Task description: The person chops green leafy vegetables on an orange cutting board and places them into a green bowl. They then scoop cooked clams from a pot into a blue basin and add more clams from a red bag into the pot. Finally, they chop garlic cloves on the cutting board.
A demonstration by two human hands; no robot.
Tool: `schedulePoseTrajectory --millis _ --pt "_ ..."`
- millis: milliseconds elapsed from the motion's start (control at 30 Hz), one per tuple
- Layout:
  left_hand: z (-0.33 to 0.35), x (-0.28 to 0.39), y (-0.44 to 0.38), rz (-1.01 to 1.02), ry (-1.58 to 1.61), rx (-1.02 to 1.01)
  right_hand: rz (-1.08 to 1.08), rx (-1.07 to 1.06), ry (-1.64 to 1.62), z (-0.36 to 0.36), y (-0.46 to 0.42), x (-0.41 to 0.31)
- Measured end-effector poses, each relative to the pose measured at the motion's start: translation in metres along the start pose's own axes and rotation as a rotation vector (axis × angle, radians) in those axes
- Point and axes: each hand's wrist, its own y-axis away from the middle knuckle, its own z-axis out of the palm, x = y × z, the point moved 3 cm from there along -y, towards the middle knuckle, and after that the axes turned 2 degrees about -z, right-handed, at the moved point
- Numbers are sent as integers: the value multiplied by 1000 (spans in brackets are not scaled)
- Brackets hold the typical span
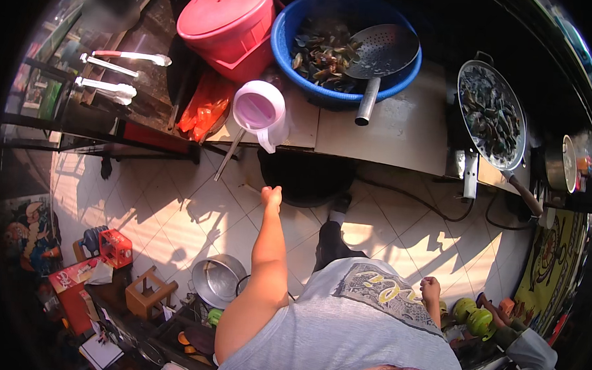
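Note:
My left hand reaches forward just short of the counter, beneath a pink plastic pitcher at the edge. Its fingers are foreshortened, and no held object shows. By my side, my right hand hangs with curled fingers and nothing visible in it. A blue plastic basin on the counter holds mussels. Across its rim rests a perforated metal skimmer, handle toward me. To the right, a long-handled pan is full of dark mussels. Left of the basin stands a pink lidded bucket.
An orange plastic bag and metal tongs lie left on the counter. Below is a black tub; a hose crosses the floor. Behind me are a metal pot, stool, green gas cylinders and another person.

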Motion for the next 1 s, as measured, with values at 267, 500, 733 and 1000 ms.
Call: schedulePoseTrajectory --millis 267,500,733,1000 --pt "247 -36 296 1101 -833 -1264 29 392 -169 13 136 40" --pt "311 -2 351 1017 -1289 -1117 732 946 -578 149 374 298" --pt "319 -111 427 1062 -2012 -1371 1119 1371 -1299 402 544 354" --pt "363 -353 772 1374 -1651 -1838 1231 1369 -1092 309 461 303"
